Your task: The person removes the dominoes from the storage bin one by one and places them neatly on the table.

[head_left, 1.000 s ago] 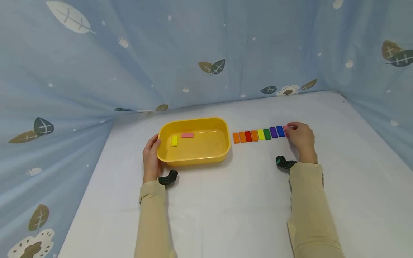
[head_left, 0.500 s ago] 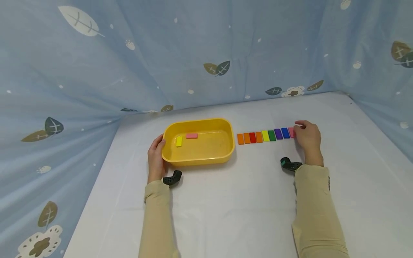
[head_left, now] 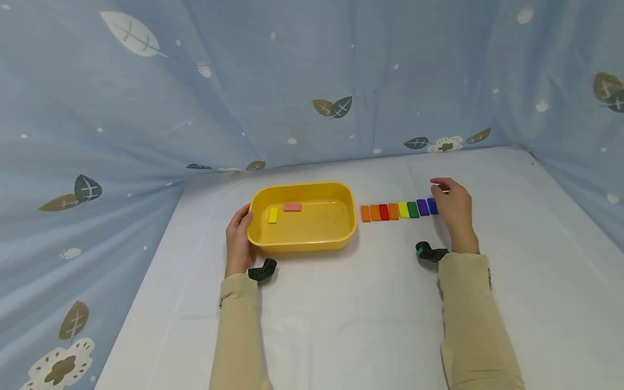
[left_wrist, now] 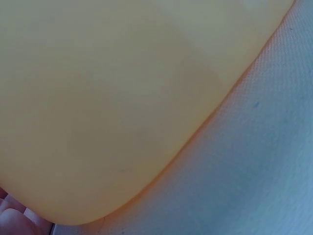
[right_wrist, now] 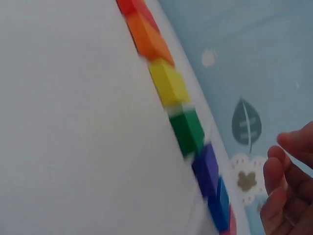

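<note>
My left hand (head_left: 238, 244) holds the left end of a shallow yellow plastic tray (head_left: 336, 246), fingers at its rim. In the left wrist view the tray's wall (left_wrist: 122, 107) fills most of the picture, with a few fingertips (left_wrist: 17, 223) at the corner. My right hand (head_left: 453, 211) hovers over the right end of a row of coloured blocks, its fingers loosely bent with nothing between them. A blue block (head_left: 433, 206) lies beside it. The pink end block (right_wrist: 230, 225) shows partly in the right wrist view; the hand hides it in the head view.
Inside the tray lie a yellow block (head_left: 273, 215) and a pink block (head_left: 292, 207). The row runs from an orange block (head_left: 365, 214) near the tray through red, yellow, green (head_left: 413, 209) and purple. A blue patterned cloth (head_left: 292, 81) hangs behind the white table (head_left: 341, 325).
My right hand has let go of the pink block at the row's end, lifted and shifted left. My left hand stays at the tray. The head view has shifted slightly.
</note>
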The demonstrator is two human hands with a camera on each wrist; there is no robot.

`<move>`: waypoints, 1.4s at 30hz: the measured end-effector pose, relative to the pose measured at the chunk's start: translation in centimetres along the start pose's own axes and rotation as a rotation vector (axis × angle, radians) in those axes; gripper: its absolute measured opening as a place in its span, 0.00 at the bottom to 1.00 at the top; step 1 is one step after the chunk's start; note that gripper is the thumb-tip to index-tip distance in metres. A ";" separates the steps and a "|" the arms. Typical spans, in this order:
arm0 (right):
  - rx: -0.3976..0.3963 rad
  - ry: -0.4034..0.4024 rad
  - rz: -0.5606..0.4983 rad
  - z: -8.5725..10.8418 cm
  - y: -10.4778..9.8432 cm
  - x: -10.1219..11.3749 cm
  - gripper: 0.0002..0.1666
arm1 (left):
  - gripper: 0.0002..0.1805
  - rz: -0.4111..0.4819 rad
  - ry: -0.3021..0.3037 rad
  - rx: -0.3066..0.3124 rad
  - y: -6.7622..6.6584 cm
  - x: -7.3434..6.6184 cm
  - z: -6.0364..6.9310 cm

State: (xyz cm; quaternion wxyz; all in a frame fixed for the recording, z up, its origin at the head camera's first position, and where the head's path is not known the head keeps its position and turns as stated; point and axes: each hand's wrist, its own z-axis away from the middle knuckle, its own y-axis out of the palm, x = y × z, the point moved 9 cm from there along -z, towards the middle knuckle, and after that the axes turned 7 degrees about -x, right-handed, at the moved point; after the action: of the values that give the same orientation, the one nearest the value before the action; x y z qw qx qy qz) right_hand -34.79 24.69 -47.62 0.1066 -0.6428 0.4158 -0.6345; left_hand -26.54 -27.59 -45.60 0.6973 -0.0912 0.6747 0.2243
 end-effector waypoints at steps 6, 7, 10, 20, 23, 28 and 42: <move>0.024 -0.115 -0.064 -0.8 4.1 1.5 0.28 | 0.20 0.012 -0.017 -0.015 0.0 -0.4 0.5; 0.027 -0.134 -0.078 -0.7 4.6 2.0 0.27 | 0.20 0.011 -0.017 -0.013 0.1 -0.6 0.6; 0.034 -0.180 -0.095 -0.3 5.7 3.7 0.26 | 0.20 -0.004 -0.010 -0.012 0.4 -1.0 0.9; 0.213 -0.394 -0.205 6.7 4.3 15.7 0.19 | 0.20 -0.013 0.016 -0.011 1.2 0.3 0.2; 0.292 -0.466 -0.190 9.6 4.1 18.7 0.17 | 0.20 -0.038 0.020 -0.002 1.8 0.9 0.3; 0.411 -0.562 -0.111 12.3 6.4 20.7 0.17 | 0.19 -0.049 0.018 0.001 2.6 1.7 0.0; 0.574 -0.520 0.174 13.6 11.9 22.1 0.24 | 0.19 -0.057 -0.010 0.028 4.5 1.3 0.3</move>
State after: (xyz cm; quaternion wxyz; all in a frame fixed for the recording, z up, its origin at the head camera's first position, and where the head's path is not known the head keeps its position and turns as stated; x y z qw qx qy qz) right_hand -30.60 -2.87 -41.79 0.4371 -0.6884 0.2339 -0.5295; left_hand -28.27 -23.29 -46.03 0.7081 -0.0996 0.6713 0.1951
